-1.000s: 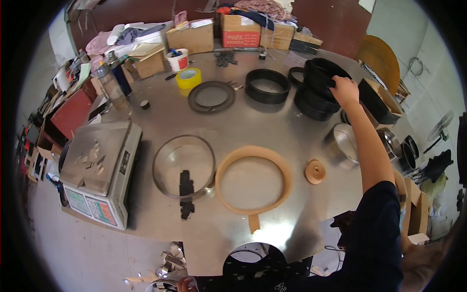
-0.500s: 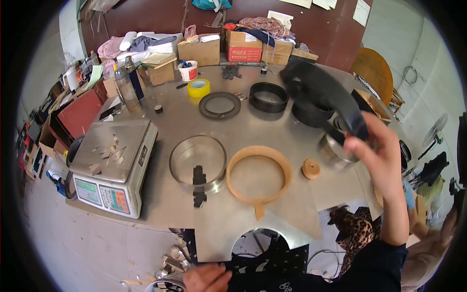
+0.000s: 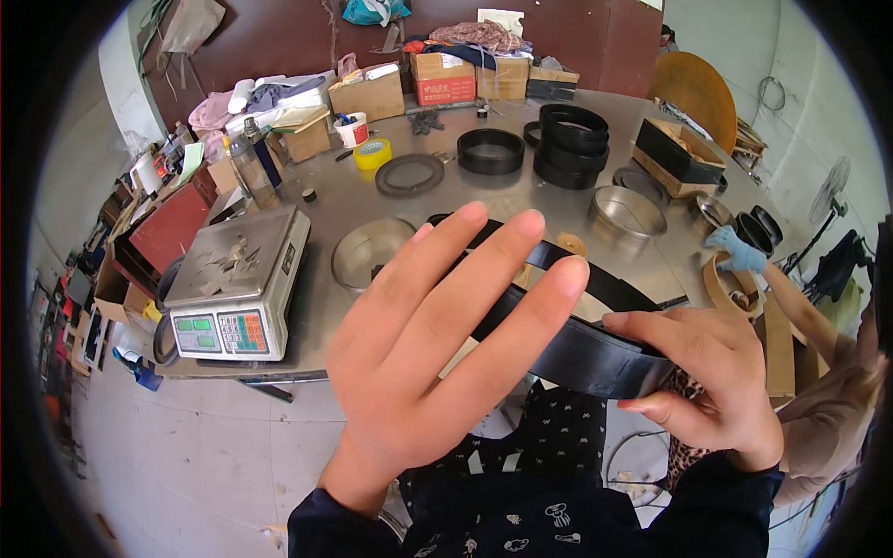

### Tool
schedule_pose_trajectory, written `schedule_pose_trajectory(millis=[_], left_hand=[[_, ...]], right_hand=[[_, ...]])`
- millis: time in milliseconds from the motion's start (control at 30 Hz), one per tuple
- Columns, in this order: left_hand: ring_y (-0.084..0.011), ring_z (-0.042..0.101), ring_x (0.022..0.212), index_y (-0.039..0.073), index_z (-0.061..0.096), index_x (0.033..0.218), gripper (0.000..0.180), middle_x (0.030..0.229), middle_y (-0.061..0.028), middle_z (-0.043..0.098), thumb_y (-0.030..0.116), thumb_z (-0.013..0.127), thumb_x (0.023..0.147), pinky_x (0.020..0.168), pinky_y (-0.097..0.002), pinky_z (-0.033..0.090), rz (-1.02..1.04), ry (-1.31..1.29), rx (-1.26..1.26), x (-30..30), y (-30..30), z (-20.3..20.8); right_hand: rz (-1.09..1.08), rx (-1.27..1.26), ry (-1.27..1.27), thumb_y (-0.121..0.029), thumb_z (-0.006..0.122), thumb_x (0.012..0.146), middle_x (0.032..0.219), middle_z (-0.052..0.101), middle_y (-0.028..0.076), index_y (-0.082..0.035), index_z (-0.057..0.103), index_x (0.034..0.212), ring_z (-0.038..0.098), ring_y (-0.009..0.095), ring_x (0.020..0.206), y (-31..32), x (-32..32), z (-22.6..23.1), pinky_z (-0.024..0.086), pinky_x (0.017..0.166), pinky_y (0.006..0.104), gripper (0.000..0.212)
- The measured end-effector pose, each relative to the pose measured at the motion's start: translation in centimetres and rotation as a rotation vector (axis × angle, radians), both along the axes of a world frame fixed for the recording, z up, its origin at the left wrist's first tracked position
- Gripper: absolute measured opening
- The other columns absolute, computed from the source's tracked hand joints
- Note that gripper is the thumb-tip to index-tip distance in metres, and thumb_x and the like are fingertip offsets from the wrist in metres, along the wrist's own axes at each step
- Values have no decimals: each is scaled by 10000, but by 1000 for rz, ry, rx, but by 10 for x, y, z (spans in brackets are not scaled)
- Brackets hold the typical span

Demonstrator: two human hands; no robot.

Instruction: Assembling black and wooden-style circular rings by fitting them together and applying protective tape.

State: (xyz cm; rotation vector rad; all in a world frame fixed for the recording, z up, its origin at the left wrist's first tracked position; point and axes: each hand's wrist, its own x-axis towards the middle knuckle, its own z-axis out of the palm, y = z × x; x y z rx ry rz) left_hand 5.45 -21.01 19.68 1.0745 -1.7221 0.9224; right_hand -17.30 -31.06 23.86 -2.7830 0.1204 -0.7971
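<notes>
In front of my chest, above the table's near edge, is a wide black ring [image 3: 600,358], tilted. My right hand [image 3: 712,377] pinches its right end between thumb and fingers. My left hand [image 3: 409,372] is raised over the ring's left part, fingers stretched out and spread; it hides much of that side, and I cannot tell whether it touches. Behind the left hand, a steel ring [image 3: 358,260] is partly covered. A small tan roll [image 3: 570,245] shows just past the black ring. The tan ring on the table is mostly hidden.
A digital scale [image 3: 228,279] with scraps on its pan stands left. Further back are yellow tape [image 3: 372,154], a flat grey ring [image 3: 409,175], a black ring [image 3: 490,152], stacked black rings [image 3: 571,158] and a steel ring [image 3: 630,214]. At right, a co-worker's gloved hand [image 3: 735,251] touches a tan ring.
My right hand has brought the black ring from above the table's right side down and nearer to me. My left hand has risen from the lower edge to the ring's left part.
</notes>
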Motion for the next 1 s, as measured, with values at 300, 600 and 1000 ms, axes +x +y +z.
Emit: schedule_pose_trajectory(millis=[300,600,1000], left_hand=[[-377,670,973,-11,639,1138,428,1067,-232,670,4,714,717,853,-415,559,2,3,24,-50,2,-17],[-318,673,827,39,664,1156,356,1006,-155,691,136,710,817,747,-341,528,182,207,370,-50,-9,-48],[-387,646,743,40,613,982,268,757,-178,657,300,601,922,652,-482,502,606,323,829,44,-91,-97]], right_hand=[[27,-66,-3,-324,747,797,914,700,142,31,626,1147,648,285,629,0,-53,-11,492,568,337,513],[-267,144,-100,-204,773,750,866,669,135,10,616,1199,646,232,699,-24,-34,-62,502,615,289,522],[-444,131,-74,-208,680,854,849,622,179,-5,687,897,616,389,721,-128,83,-150,494,661,440,208]])
